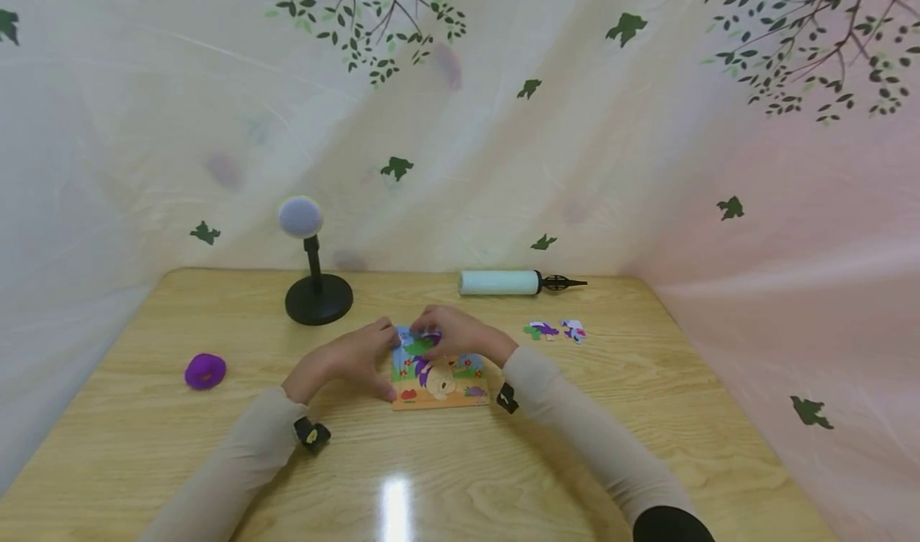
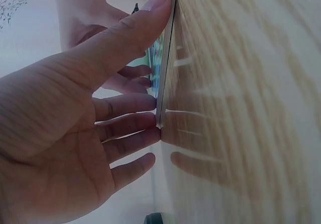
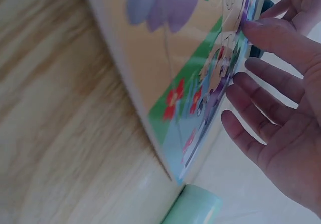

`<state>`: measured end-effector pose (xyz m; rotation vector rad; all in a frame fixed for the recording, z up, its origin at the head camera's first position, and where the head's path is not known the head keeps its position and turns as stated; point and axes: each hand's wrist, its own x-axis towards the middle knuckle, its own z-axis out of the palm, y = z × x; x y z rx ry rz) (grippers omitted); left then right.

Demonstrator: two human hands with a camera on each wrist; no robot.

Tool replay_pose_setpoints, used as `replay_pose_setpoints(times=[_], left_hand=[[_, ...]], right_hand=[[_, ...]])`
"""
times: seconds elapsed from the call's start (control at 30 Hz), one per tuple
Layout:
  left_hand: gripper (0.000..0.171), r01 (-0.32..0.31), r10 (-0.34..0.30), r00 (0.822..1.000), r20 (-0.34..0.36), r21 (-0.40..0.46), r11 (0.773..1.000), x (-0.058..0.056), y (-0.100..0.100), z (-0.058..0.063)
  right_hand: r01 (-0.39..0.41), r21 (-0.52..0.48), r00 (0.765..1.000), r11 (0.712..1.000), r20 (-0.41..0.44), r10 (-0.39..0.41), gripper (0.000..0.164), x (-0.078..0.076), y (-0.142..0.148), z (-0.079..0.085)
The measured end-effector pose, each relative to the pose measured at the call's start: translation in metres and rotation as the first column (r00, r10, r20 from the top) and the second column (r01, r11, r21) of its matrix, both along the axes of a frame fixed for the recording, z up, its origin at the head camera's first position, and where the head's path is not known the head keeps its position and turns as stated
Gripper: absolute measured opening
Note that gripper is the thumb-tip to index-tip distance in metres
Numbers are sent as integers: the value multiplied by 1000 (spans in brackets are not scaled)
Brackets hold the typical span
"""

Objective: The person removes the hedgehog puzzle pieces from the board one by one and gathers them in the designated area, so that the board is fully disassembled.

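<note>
In the head view, a colourful cartoon jigsaw puzzle board lies flat on the wooden table. My left hand rests along its left edge, thumb at the near corner and fingertips at the far one. Its fingers are extended against the board's edge in the left wrist view. My right hand is over the upper part of the board, thumb and fingers around a green and purple puzzle piece, mostly covered by the hand. Two loose puzzle pieces lie to the right, beyond the right wrist.
A round-headed microphone-like object stands on a black base at the back left. Behind the board lies a pale green hand pump. A purple ring-shaped object sits at the left. Leaf-printed curtain hangs around the table.
</note>
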<state>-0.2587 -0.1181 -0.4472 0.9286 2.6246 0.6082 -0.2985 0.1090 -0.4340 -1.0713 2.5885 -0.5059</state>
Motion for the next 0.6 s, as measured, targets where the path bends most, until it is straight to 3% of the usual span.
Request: replay_pose_setpoints(times=[0.6], left_hand=[[77, -9, 9, 1000, 23, 0, 1000, -2, 1, -1]], right_hand=[[35, -2, 994, 999, 100, -35, 51, -3, -6, 3]])
